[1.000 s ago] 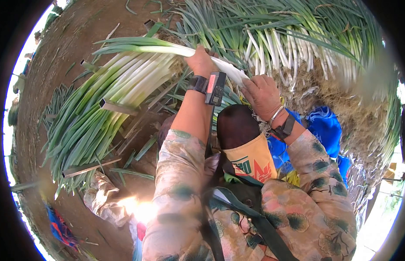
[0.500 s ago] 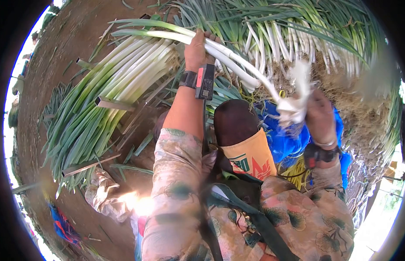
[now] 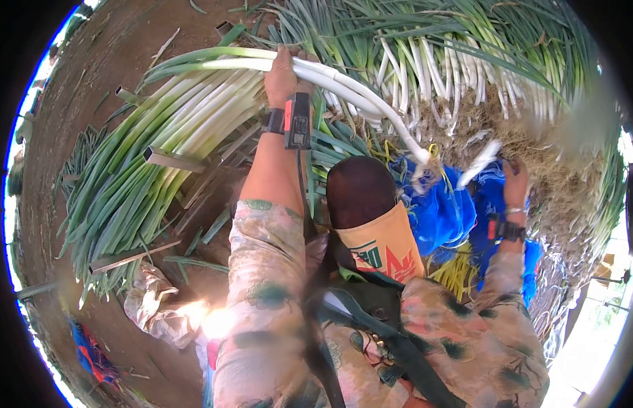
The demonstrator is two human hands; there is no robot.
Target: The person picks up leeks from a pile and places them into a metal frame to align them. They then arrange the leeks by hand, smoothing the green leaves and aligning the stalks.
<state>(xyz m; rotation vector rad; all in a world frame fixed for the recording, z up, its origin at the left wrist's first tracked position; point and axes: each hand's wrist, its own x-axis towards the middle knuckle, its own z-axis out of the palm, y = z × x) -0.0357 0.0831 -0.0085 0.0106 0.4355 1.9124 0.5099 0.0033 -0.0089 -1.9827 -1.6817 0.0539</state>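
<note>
My left hand (image 3: 282,80) is wrapped round a few long leeks (image 3: 341,84), their green tops toward the left and white root ends toward the right. Just beyond those root ends is my right hand (image 3: 516,185), its fingers partly hidden and hard to read. Between it and the held stalks, a blurred white strip (image 3: 480,164) appears in mid-air, looking apart from the hand. To the left lies a thick row of leeks (image 3: 129,180), white ends toward my left hand.
A large pile of rooted leeks (image 3: 425,64) spans the top right. Blue plastic (image 3: 435,217) and yellow strands (image 3: 458,272) lie near my right forearm. Metal bars (image 3: 174,160) stick out around the left row. Crumpled cloth (image 3: 150,299) sits at lower left.
My left hand and the held leeks have shifted left. My right hand has moved down and right, away from the root ends, and the white material is now separate from the stalks.
</note>
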